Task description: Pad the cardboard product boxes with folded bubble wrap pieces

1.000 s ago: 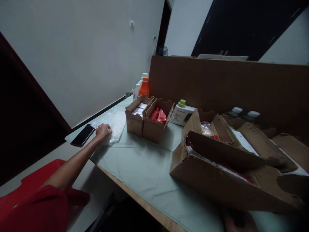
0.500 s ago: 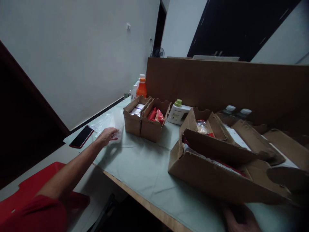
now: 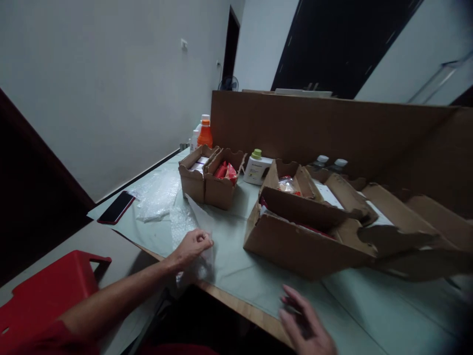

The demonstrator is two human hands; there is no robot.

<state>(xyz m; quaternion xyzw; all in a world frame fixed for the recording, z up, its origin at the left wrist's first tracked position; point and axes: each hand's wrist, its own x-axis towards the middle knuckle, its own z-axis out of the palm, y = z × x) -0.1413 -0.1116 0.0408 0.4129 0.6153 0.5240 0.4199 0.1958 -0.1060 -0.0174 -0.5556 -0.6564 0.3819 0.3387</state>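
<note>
Bubble wrap (image 3: 181,221), a clear sheet, is pinched between the thumb and fingers of our left hand (image 3: 192,249), just left of centre in the lower half of the frame, at the table's wooden front edge (image 3: 244,308). Our right hand (image 3: 312,328), slightly blurred at lower right of centre, is open, thumb and fingers parted. A second piece of wrap (image 3: 158,195) lies at centre left, just beside a dark-screened phone (image 3: 116,208). Near mid-frame we see two small cardboard boxes (image 3: 192,190) side by side, the right one holding red packets (image 3: 225,171), with a green-capped white bottle (image 3: 254,171) near it. Larger cardboard boxes (image 3: 306,246) fill the right; a red stool (image 3: 55,291) stands at lower left.
</note>
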